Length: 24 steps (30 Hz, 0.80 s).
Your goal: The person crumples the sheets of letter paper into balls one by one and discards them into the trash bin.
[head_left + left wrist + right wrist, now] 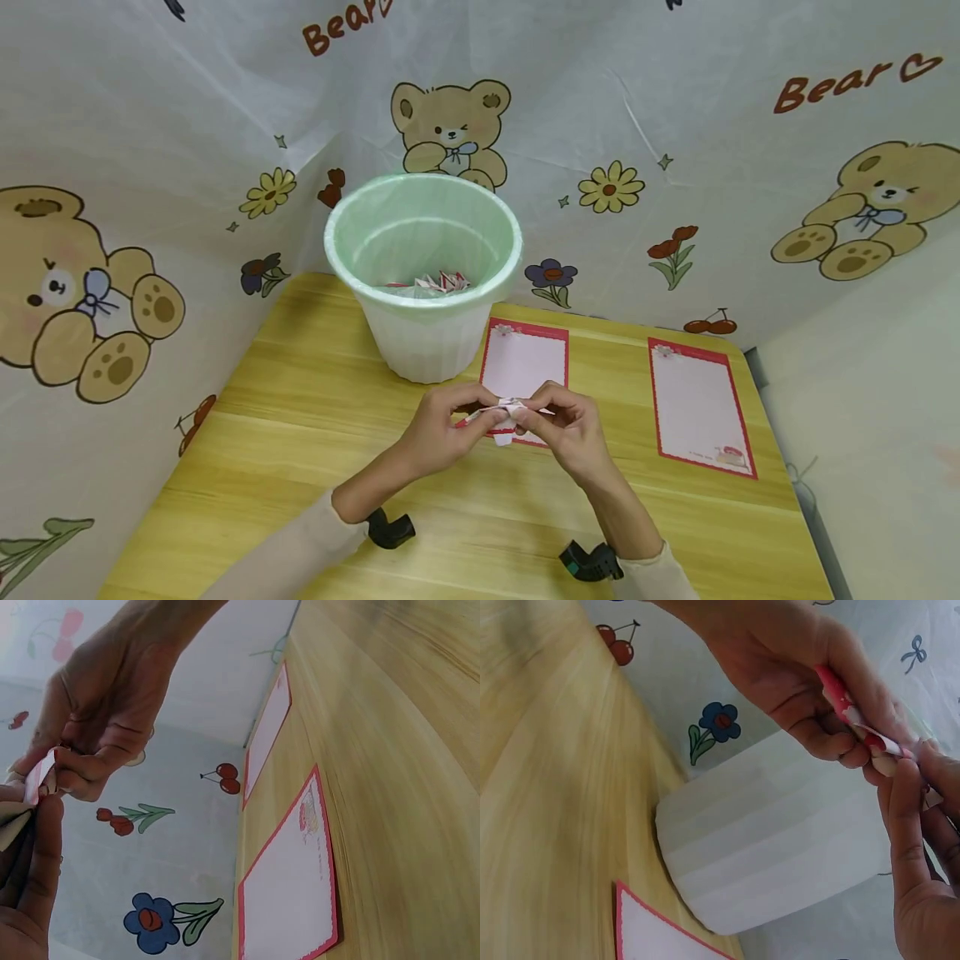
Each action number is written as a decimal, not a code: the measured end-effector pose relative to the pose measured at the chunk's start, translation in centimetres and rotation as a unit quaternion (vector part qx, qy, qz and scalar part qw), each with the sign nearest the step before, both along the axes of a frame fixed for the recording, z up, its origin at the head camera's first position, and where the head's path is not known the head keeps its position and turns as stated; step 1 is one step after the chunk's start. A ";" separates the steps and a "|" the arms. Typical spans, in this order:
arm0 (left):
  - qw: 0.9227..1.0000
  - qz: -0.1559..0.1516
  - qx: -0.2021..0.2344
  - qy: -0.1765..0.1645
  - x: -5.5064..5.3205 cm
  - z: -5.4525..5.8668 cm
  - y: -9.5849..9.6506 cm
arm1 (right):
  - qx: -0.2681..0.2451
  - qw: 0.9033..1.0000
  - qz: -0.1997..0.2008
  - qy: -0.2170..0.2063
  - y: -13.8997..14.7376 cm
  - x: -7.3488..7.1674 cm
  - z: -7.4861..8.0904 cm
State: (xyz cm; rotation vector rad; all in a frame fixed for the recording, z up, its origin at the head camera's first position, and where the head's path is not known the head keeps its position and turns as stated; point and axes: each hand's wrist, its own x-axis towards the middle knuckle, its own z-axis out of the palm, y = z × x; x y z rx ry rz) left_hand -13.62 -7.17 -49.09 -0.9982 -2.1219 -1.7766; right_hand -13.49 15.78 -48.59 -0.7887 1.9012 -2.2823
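Note:
Above the front of the table, a small folded piece of red-and-white paper (506,435) is pinched between both hands. My left hand (446,427) grips its left part between thumb and fingers, and a red-edged strip (838,696) runs along that palm in the right wrist view. On the other side my right hand (567,425) pinches the paper, its thumb meeting the left thumb near the middle. Fingers cover much of the folds. Just behind and below the hands lies a flat red-bordered sheet (525,358), partly hidden by them.
A pale green and white bucket (427,342) stands at the back left, with folded red-and-white paper pieces (446,283) inside. Another red-bordered sheet (701,408) lies flat on the right of the wooden table (300,400). Bear-print cloth (585,100) hangs around the table.

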 end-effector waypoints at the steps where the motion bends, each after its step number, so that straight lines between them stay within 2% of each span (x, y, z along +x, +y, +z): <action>1: 1.000 -0.009 0.004 -0.018 0.0 0.0 -0.2 | -0.004 1.000 0.001 0.005 0.1 -0.1 0.0; 4: 0.996 -0.055 0.025 -0.064 0.0 0.2 -0.9 | -0.029 0.999 0.009 0.015 0.6 -0.5 -0.2; 7: 0.987 -0.111 0.060 -0.099 -0.1 0.5 -1.6 | -0.063 0.998 0.023 0.019 1.3 -0.8 -0.1; 10: 0.978 -0.155 0.082 -0.110 -0.3 0.6 -1.7 | -0.090 0.995 0.042 0.011 1.8 -0.9 -0.1; 13: 0.976 -0.165 0.086 -0.116 -0.4 0.7 -1.5 | -0.108 0.992 0.068 0.004 2.0 -0.9 -0.2; 16: 0.977 -0.157 0.082 -0.117 -0.5 0.7 -1.2 | -0.115 0.990 0.083 0.003 1.7 -0.8 -0.3; 21: 0.980 -0.141 0.076 -0.115 -0.6 0.7 -0.7 | -0.117 0.991 0.067 -0.008 0.8 -0.5 -0.5; 24: 0.984 -0.117 0.079 -0.105 -0.5 0.5 -0.3 | -0.114 0.992 0.051 -0.025 0.1 -0.2 -0.6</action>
